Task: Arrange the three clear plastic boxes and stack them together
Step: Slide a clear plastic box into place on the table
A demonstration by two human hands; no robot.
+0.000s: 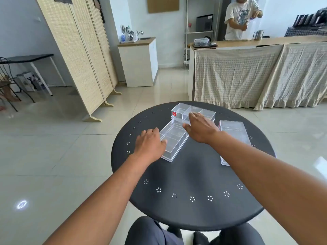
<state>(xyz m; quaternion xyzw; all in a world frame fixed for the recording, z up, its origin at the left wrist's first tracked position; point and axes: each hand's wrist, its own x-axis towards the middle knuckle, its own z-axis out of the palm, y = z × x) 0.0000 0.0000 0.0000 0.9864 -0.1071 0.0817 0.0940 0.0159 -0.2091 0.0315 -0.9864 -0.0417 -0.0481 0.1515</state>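
Note:
Three clear plastic boxes lie on a round black table (pixel 185 183). The middle box (pixel 174 139) lies at a slant; my left hand (pixel 150 145) rests against its near left side, thumb on its rim. The far box (pixel 184 111), with a red label on its left end, sits crosswise at the back. My right hand (pixel 200 127) hovers over or touches its near edge, fingers spread. The right box (pixel 233 131) lies apart at the right, partly hidden by my right forearm. Neither hand clearly grips a box.
The table edge is close behind the far box. A cloth-draped counter (pixel 247 71) stands beyond the table, with a person (pixel 242 18) working behind it. A woven folding screen (pixel 79 50) and a white cabinet (pixel 139 62) stand at the left.

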